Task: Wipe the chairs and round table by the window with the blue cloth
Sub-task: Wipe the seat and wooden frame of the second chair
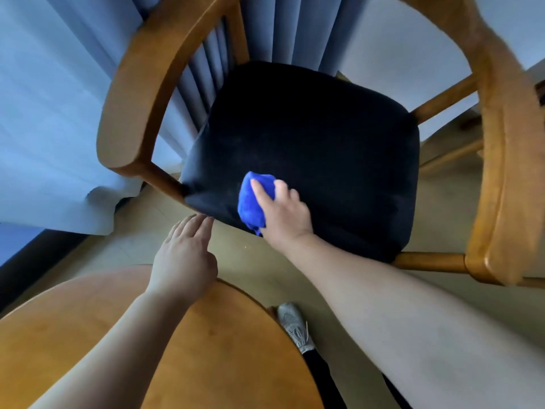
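Note:
A wooden armchair [507, 149] with a curved arm rail and a dark cushioned seat [318, 137] fills the upper part of the head view. My right hand [284, 211] presses a bunched blue cloth [250, 199] onto the seat near its front left corner. My left hand [184, 255] hovers with fingers together and extended, its fingertips just short of the seat's front corner, holding nothing. The round wooden table [224, 349] lies below, under my left forearm.
Pale blue curtains [50, 113] hang at the left and behind the chair, reaching the floor. A second wooden chair part [451, 154] shows at the right. My grey shoe [295, 326] stands on the beige floor between table and chair.

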The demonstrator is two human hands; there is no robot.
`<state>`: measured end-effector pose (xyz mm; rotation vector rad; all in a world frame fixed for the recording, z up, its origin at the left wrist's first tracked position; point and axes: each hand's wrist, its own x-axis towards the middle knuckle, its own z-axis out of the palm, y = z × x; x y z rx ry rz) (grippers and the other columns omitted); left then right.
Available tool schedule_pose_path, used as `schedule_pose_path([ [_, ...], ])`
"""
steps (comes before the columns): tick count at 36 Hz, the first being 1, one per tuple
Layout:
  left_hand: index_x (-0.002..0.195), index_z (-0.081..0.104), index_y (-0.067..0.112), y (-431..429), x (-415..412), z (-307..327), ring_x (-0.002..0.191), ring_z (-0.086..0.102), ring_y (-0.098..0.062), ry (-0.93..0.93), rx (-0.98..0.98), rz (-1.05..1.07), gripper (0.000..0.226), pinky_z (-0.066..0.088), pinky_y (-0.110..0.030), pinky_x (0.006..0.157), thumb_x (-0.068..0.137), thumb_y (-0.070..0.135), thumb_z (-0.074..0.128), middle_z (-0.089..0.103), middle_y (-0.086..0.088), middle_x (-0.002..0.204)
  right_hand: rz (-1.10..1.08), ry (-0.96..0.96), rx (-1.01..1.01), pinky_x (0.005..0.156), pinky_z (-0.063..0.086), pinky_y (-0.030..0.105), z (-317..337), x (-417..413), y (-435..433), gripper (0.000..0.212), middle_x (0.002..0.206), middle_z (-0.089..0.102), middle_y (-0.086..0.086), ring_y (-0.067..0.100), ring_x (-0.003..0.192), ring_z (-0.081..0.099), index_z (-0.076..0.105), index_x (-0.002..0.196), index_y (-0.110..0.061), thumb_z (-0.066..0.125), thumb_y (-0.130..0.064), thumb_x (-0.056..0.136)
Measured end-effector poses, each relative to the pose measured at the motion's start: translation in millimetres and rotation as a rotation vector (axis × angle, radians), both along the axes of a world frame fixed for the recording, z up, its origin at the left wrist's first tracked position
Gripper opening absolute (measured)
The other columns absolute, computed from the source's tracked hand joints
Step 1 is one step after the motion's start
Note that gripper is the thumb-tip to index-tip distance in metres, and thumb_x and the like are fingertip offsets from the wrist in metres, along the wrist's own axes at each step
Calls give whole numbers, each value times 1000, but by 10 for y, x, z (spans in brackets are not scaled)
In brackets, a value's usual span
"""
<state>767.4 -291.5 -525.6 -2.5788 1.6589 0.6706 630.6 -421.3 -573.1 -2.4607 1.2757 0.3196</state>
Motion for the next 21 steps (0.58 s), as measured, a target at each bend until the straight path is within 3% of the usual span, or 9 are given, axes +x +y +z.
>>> schedule_pose_path([
  [9,141,40,11,-16,-69,-47,137,30,-25,6,-23,-11,65,24,-35,113,77,5,53,42,-8,145,74,84,-36,68,37,33,-151,72,-2,101,139,26,11,27,101,43,3,151,-34,73,-33,78],
  [21,139,42,9,-132,-156,12,137,32,-26,-6,-38,-32,64,23,-36,113,77,5,55,44,-10,143,85,64,-13,69,39,32,-180,-214,-33,96,134,29,8,25,99,44,2,151,-33,68,-30,82],
])
